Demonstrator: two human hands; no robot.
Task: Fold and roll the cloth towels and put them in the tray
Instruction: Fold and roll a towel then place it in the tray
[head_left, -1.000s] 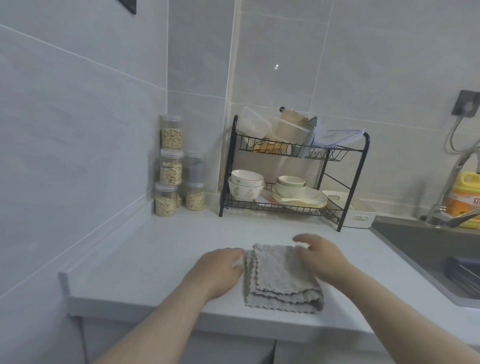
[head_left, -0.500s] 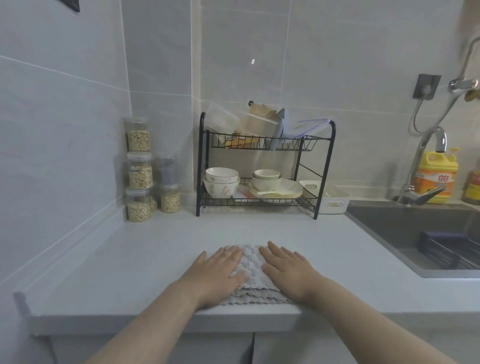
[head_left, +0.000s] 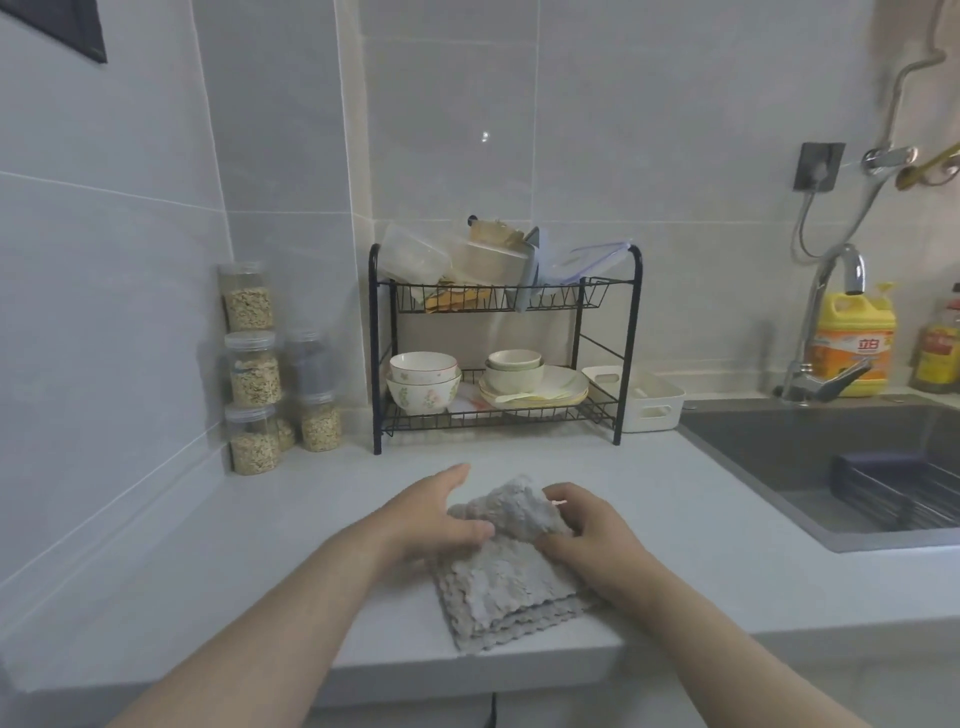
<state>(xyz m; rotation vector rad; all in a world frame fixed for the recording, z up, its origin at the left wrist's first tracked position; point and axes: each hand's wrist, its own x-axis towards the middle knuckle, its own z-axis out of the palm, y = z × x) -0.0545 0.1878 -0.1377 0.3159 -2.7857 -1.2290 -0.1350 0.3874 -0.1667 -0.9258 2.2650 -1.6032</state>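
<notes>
- The grey cloth towel (head_left: 511, 582) lies folded at the front edge of the countertop (head_left: 260, 545). Its far end is raised into a loose hump between the hands, and the underside of the hump is hidden.
- The right hand (head_left: 587, 535) curls its fingers over the raised end and grips it; the fingertips are buried in the cloth.
- The left hand (head_left: 434, 512) has its fingers stretched out straight beside the hump and its thumb pressed on the towel.
- The white tray (head_left: 652, 402) stands well behind the towel, between the black dish rack (head_left: 631, 338) and the sink (head_left: 779, 441). The rack's right leg covers its left part.
- A dark wire basket (head_left: 893, 483) inside the sink runs out of view at the right edge.
- An amber bottle (head_left: 937, 348) is cut off there too, and its label is unreadable.
- The tap (head_left: 826, 312) stands in front of the yellow detergent bottle (head_left: 854, 338).
- The clear boxes and lids heaped on the rack's top shelf overlap too much to count.
- Counted: one towel, its scalloped edges showing at least two layers.
- Four bowls on the lower shelf: two floral ones (head_left: 423, 379) stacked and two cream ones (head_left: 514, 366) stacked on plates.
- Five clear jars (head_left: 254, 369) in the corner, with a sixth half hidden between them.
</notes>
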